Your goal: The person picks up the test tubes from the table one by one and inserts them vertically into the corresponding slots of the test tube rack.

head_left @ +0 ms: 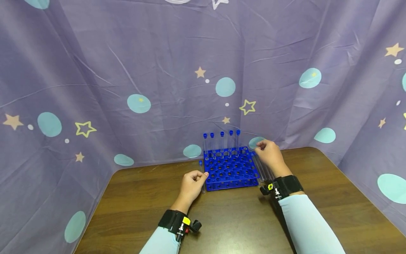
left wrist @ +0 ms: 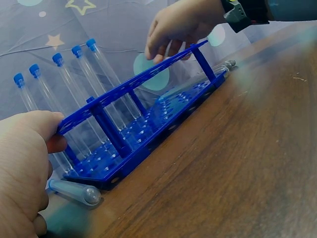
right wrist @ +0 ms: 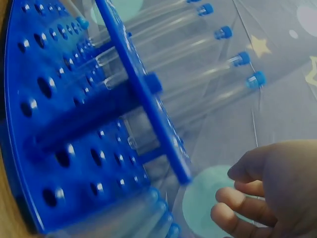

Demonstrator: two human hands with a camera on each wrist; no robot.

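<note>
Hands frame a blue plastic test tube rack [head_left: 231, 168], a flat grid of round holes on a dark wood-grain table [head_left: 222, 218]. At the rack's near left corner, the left hand [head_left: 191, 185] curls its fingers, thumb against the top plate's edge. Beside that hand one clear tube [left wrist: 74, 191] lies on the wood. At the rack's far right corner the right hand [head_left: 269, 156] hovers, fingers loosely bent, holding nothing. Five blue-capped clear tubes [head_left: 222, 144] stand upright along the rack's back row. Behind hangs creased purple cloth [head_left: 177, 70] printed with stars.
</note>
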